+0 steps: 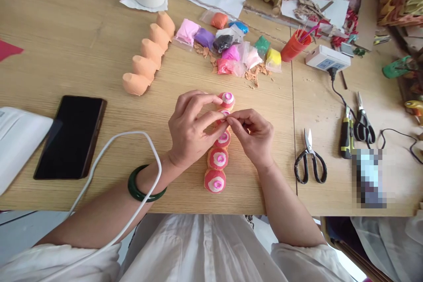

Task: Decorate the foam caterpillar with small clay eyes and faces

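Note:
A strip cut from an egg carton (217,158) lies on the table, pointing away from me. Its several cups are covered in red-pink clay, each with a white patch and a small pink ring on top. My left hand (194,128) hovers over the far part of the strip, thumb and index finger pinched. From the right, my right hand (253,134) meets it, also pinching, above the second cup from the far end. The fingertips of both hands touch or nearly touch; whatever they pinch is too small to make out.
Bags of coloured clay (231,53) lie beyond my hands, near a plain carton strip (144,66). A phone (71,136) and white cable (153,150) are at left. Right are black-handled scissors (309,158), a utility knife (346,136), a power strip (327,58) and a red cup (294,46).

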